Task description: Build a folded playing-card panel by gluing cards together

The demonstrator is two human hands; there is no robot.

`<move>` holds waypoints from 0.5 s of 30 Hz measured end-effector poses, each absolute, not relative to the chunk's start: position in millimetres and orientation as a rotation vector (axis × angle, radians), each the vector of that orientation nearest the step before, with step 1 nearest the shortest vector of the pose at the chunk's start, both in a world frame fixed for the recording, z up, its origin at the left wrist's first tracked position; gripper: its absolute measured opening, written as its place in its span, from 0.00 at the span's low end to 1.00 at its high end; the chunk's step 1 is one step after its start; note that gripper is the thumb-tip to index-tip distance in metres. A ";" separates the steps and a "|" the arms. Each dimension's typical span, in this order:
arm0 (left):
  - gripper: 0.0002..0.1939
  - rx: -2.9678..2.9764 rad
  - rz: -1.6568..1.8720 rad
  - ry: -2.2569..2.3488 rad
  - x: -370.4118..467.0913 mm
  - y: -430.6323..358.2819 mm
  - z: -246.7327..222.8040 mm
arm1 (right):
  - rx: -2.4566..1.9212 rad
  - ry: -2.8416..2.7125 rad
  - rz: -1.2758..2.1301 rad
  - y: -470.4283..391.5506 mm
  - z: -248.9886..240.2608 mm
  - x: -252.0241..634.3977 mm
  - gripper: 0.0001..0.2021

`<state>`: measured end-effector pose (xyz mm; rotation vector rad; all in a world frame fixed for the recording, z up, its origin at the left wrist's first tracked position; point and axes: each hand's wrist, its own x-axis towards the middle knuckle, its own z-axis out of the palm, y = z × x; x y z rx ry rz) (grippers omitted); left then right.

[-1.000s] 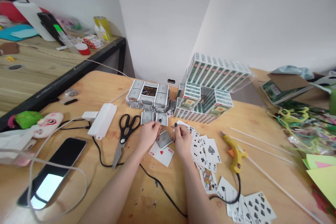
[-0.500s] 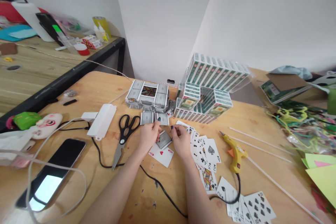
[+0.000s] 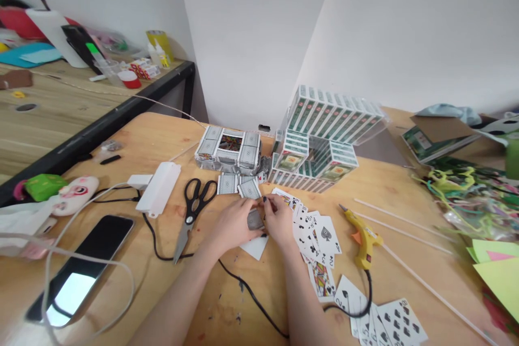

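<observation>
Head view: At a wooden table (image 3: 162, 286), a person's two bare hands meet over a grey-backed playing card (image 3: 255, 220). The card sits between them, above a white card (image 3: 255, 249) lying on the tabletop. The left hand (image 3: 237, 223) curls about the grey-backed card, its fingers nearly closed and holding it from the left. The right hand (image 3: 279, 220) has thumb and fingertips drawn close together at the card's right edge; whether they pinch it cannot be told. Just beyond lie two card backs, near a card-covered block (image 3: 231, 148). Black-handled scissors (image 3: 194, 205) rest to the left, overlapping cards (image 3: 310, 232) spread beside the right hand, and a yellow glue gun (image 3: 365, 235) lies farther right, near stacked card boxes (image 3: 314, 173).
</observation>
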<state>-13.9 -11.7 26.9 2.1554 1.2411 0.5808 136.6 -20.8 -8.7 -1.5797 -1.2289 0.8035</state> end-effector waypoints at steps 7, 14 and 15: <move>0.17 2.212 0.575 1.270 -12.4 -9.8 30.4 | -1.484 -1.389 0.860 -22.0 -2.5 133.6 0.14; 0.17 2.272 0.600 1.292 -13.6 -6.4 25.2 | -1.453 -1.399 0.874 -20.9 -3.4 133.0 0.15; 0.17 2.287 0.610 1.301 -13.9 -5.6 24.0 | -1.457 -1.398 0.881 -20.9 -3.5 133.1 0.14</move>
